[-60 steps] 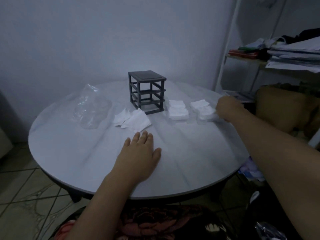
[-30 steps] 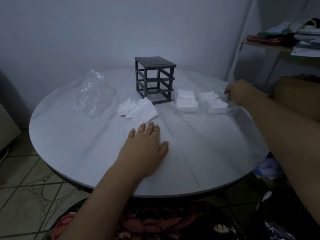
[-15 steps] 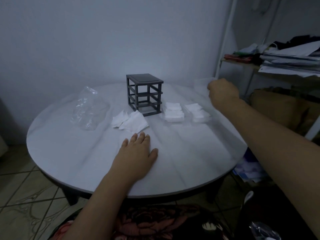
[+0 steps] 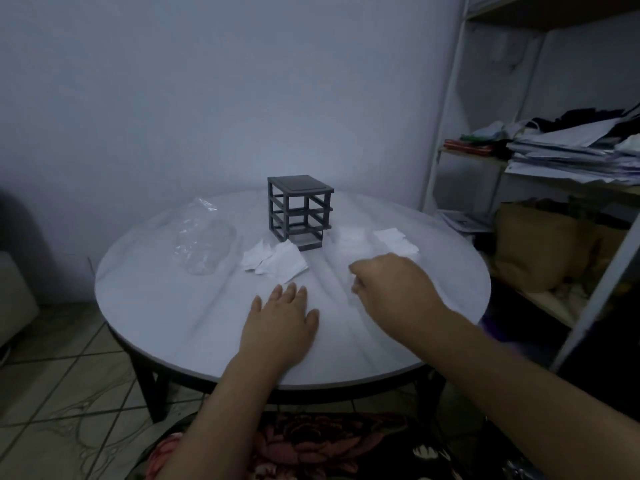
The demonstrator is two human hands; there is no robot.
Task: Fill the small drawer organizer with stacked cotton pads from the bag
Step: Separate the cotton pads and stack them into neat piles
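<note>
The dark grey drawer organizer frame (image 4: 298,210) stands at the back of the round table (image 4: 194,327), its slots without drawers. Several loose white cotton pads (image 4: 275,262) lie in front of it on the left. Two stacks of cotton pads (image 4: 351,241) (image 4: 395,241) sit to its right, in what look like clear drawers. The crumpled clear bag (image 4: 202,245) lies at the left. My left hand (image 4: 278,325) rests flat on the table, fingers apart, holding nothing. My right hand (image 4: 393,284) hovers in front of the stacks, blurred, fingers curled around a faint clear drawer (image 4: 354,284).
A white metal shelf unit (image 4: 450,109) stands to the right, loaded with papers and clothes (image 4: 568,147). A brown bag (image 4: 533,247) sits low beside the table's right edge. The wall is close behind the table. Tiled floor shows at the lower left.
My right hand left the right-hand pad stack, lifted with a clear drawer, then came down and left to the table's middle. My left hand stayed flat in place. The camera view shifted.
</note>
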